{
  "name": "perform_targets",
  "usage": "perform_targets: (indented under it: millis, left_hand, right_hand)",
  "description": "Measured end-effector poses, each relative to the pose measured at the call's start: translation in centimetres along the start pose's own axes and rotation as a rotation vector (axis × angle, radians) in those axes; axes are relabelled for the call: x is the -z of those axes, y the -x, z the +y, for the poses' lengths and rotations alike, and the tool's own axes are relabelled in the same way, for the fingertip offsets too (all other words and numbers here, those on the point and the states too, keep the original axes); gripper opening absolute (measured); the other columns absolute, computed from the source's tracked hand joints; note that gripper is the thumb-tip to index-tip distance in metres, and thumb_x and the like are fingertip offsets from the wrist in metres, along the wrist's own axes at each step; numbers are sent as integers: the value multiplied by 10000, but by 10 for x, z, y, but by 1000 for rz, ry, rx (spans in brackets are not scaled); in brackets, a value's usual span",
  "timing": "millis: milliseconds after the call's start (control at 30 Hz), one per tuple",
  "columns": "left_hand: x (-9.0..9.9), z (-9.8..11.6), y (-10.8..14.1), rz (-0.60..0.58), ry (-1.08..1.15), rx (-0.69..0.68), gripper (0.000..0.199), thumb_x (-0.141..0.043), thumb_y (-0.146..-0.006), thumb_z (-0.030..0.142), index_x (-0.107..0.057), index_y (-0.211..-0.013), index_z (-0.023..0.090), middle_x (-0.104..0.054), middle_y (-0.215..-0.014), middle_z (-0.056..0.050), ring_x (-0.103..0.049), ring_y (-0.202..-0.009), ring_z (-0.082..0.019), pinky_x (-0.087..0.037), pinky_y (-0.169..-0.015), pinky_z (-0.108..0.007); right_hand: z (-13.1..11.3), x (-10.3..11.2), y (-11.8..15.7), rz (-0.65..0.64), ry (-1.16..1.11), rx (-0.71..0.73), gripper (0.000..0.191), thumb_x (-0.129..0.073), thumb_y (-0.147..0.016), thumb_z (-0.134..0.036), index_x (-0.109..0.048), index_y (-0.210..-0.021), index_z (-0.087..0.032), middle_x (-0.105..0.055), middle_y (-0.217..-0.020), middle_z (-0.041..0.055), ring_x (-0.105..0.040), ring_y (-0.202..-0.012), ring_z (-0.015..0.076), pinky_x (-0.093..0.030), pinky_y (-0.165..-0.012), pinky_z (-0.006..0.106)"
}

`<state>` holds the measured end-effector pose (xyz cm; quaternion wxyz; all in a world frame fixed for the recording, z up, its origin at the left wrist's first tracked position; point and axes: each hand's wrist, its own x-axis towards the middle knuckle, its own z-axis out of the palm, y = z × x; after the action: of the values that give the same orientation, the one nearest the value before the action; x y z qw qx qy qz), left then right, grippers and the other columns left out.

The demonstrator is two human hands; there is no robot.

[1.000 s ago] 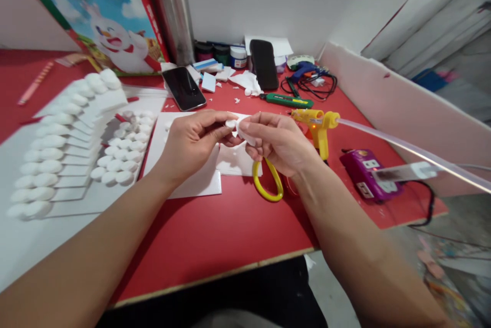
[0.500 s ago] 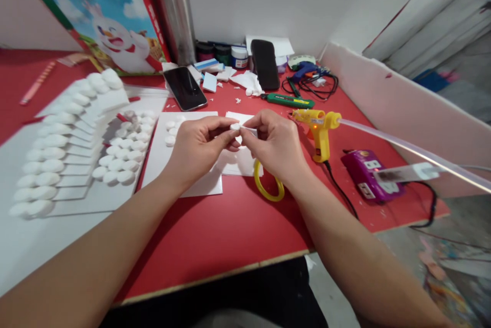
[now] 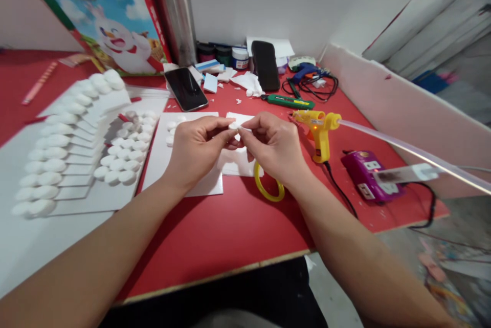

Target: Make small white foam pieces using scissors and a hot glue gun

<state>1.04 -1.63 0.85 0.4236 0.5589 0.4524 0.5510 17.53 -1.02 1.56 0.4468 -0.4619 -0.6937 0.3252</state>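
A small white disc [image 3: 233, 126] is pinched at the fingertips of my left hand [image 3: 195, 149], above the white boards. The closed thumb and forefinger of my right hand [image 3: 274, 141] meet its right edge; the fingers partly cover the piece. Beneath my hands lie a white board [image 3: 199, 179] and a smaller stack of white sheets [image 3: 233, 167]. Several white discs [image 3: 171, 136] rest on the board, left of my left hand. A yellow ring [image 3: 282, 195] lies on the red table by my right wrist, partly hidden.
A yellow glue gun [image 3: 320, 133] with a long clear stick stands right of my hands, near a purple box [image 3: 370, 177]. Rows of white discs [image 3: 123, 156] and stepped white pieces [image 3: 76, 169] fill the left. Phones [image 3: 186, 87], a green cutter [image 3: 289, 101] and a steel bottle [image 3: 178, 16] sit behind.
The white disc and my fingertips have shifted very slightly left, with the disc turned a little between them. The view has barely moved; the other things lie as before.
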Motion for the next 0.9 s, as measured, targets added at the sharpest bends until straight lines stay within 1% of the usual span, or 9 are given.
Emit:
perform_targets:
  millis: [233, 333, 433, 500, 567, 633, 700, 800, 900]
  left_hand:
    - [4, 8, 0, -52, -39, 61, 107, -855, -764, 222, -821, -848, 167, -797, -788, -31, -762, -694, -173, -656, -709, -277]
    - [6, 9, -2, -90, -13, 90, 143, -862, -757, 224, -833, -888, 173, -807, -820, -33, -761, -695, -173, -657, -714, -286]
    - [7, 9, -3, -115, 3, 73, 185, -874, -745, 236, -844, -921, 186, -815, -847, -34, -766, -711, -179, -660, -730, -301]
    - [8, 10, -4, -103, -5, 56, 178, -878, -735, 224, -845, -906, 189, -811, -822, -30, -770, -720, -185, -661, -737, -303]
    - [8, 12, -5, -70, -26, 63, 173, -874, -733, 210, -843, -902, 189, -807, -801, -29, -773, -723, -192, -663, -739, -309]
    - [9, 12, -6, -54, -45, 75, 182, -869, -737, 209, -841, -915, 186, -808, -800, -34, -775, -723, -199, -665, -732, -313]
    - [9, 10, -7, -64, -53, 66, 193, -864, -751, 225, -842, -937, 179, -811, -813, -43, -777, -730, -203, -666, -720, -310]
    - [11, 7, -7, -99, -59, 33, 213, -851, -779, 254, -844, -979, 178, -817, -858, -53, -776, -743, -197, -667, -720, -306]
    - [12, 6, -7, -122, -67, 7, 214, -838, -799, 266, -845, -998, 190, -819, -879, -49, -767, -733, -182, -667, -721, -300]
  right_hand:
    - [3, 7, 0, -28, 96, 67, 58, -655, -855, -236, -656, -846, -179, -663, -687, 13, -582, -585, 126, -435, -527, 246]
    - [1, 8, 1, -40, 92, 67, 46, -663, -853, -223, -657, -851, -177, -651, -670, 6, -580, -572, 121, -433, -518, 238]
    - [-3, 7, 2, -58, 29, 42, 74, -686, -854, -238, -646, -835, -179, -650, -650, -1, -577, -522, 110, -430, -483, 228]
    - [-6, 7, 0, -91, -124, -50, 174, -711, -871, -331, -636, -823, -182, -672, -656, 7, -589, -490, 111, -448, -457, 228]
    - [-8, 7, -4, -142, -349, -221, 313, -700, -891, -479, -628, -814, -184, -707, -687, 33, -619, -483, 124, -463, -430, 231]
    - [-9, 8, -9, -200, -547, -406, 376, -671, -902, -536, -621, -790, -181, -730, -710, 59, -635, -490, 131, -459, -408, 223]
    - [-7, 9, -12, -228, -666, -521, 298, -687, -894, -428, -614, -757, -174, -725, -690, 56, -605, -475, 110, -443, -401, 203]
    - [-5, 10, -13, -211, -756, -580, 124, -697, -841, -222, -631, -756, -159, -697, -661, 19, -526, -448, 70, -394, -393, 171]
    - [-5, 11, -13, -199, -798, -605, 69, -703, -823, -181, -660, -787, -141, -693, -684, 16, -510, -454, 58, -353, -392, 163]
